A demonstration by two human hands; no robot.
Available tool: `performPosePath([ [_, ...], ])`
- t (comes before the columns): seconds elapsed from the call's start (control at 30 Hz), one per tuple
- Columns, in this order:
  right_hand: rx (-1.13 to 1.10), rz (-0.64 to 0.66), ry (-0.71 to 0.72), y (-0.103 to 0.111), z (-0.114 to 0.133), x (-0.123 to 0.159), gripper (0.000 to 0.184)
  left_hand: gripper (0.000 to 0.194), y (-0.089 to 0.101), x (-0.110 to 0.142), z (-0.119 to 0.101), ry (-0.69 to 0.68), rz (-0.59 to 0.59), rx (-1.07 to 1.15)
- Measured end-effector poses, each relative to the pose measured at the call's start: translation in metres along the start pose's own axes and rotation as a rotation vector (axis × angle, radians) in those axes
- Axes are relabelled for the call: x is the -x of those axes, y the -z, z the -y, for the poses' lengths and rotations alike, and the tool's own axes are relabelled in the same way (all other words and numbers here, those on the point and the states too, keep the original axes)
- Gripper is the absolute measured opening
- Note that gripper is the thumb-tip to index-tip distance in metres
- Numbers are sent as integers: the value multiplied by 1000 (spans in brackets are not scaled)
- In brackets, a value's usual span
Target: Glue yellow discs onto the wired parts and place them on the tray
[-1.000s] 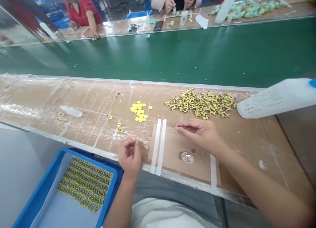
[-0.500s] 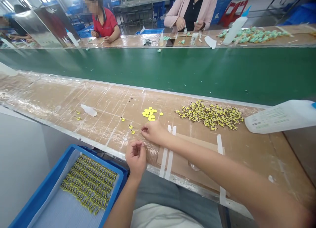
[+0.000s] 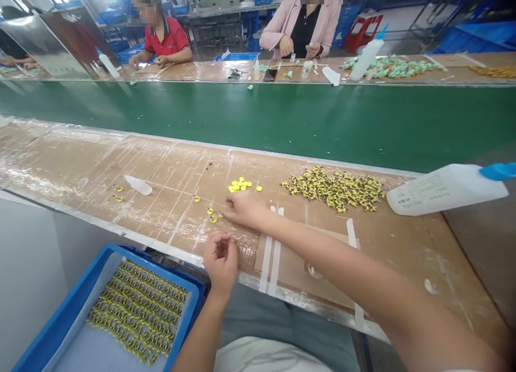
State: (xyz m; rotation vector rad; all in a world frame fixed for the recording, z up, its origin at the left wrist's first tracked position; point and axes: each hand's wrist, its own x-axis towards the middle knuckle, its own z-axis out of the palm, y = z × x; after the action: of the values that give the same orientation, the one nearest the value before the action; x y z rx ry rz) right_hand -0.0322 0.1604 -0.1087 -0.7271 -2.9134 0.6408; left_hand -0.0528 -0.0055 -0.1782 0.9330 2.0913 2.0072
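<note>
My right hand (image 3: 246,208) reaches left over the table, fingers pinched together at a small yellow disc with a dark bit on it (image 3: 220,214). Two similar discs (image 3: 212,215) lie just left of its fingertips, and another (image 3: 196,198) sits farther left. Behind the hand is a group of plain yellow discs (image 3: 241,185), partly covered by it. Close to the table's front edge, my left hand (image 3: 221,256) is curled with thumb against fingers; whatever it holds, if anything, is hidden. A heap of small yellow-and-dark pieces (image 3: 334,188) lies to the right.
A large white bottle with a blue tip (image 3: 443,189) lies at the right. Below left, a blue tray (image 3: 191,313) holds rows of yellow-and-dark pieces. A small clear dish (image 3: 313,271) is partly behind my right arm. Beyond runs a green belt (image 3: 282,114), with co-workers seated across it.
My right hand moved left from over the cardboard to beside the small discs, where one more disc with a dark bit now shows. My left hand stayed curled. The view tilted up, then shifted slightly.
</note>
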Motion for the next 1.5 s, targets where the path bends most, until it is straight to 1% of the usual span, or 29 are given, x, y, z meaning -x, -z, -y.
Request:
performPosePath([
  [0.1,40,-58,55,11,-20,-6,40,10,0,0,-1,-18,7,0],
  [0.17,59,-64,121,11,-34,-12,46,9,0,0,-3,-25,16,0],
  [0.27,119,-3,245,1,-51,-21,55,8,0,0,-4,-23,21,-4],
  [0.37,165,35,321,-11,-62,-22,54,11,0,0,-5,-20,15,-14],
  [0.47,162,16,356,-13,-74,-11,46,14,-1,0,-5,-23,17,-16],
  [0.63,152,3,407,2,-105,17,40,11,-3,0,-6,-43,37,-20],
  [0.73,129,-57,410,8,-118,22,42,8,-4,1,-6,-59,59,-30],
  [0.83,112,-103,498,5,-113,18,44,8,-5,0,-6,-68,69,-64],
  [0.93,124,-59,633,-3,-100,13,44,6,-5,0,-5,-72,90,-81],
  [1.03,140,-19,687,-9,-98,15,42,4,-4,-1,-5,-72,110,-100],
  [1.1,142,-40,679,-10,-105,20,40,3,-4,-1,-6,-72,128,-110],
  [1.23,112,-172,605,-6,-119,31,33,3,-5,-1,-6,-70,145,-111],
  [1.3,78,-221,565,-3,-117,33,32,5,-6,-2,-6,-61,146,-113],
  [1.33,55,-221,549,-2,-114,33,33,6,-6,-2,-6,-55,146,-118],
  [1.4,0,-151,500,-1,-103,29,34,9,-6,-3,-5,-47,144,-133],
  [1.5,-61,5,410,0,-85,19,34,11,-6,-3,-5,-35,154,-148],
])
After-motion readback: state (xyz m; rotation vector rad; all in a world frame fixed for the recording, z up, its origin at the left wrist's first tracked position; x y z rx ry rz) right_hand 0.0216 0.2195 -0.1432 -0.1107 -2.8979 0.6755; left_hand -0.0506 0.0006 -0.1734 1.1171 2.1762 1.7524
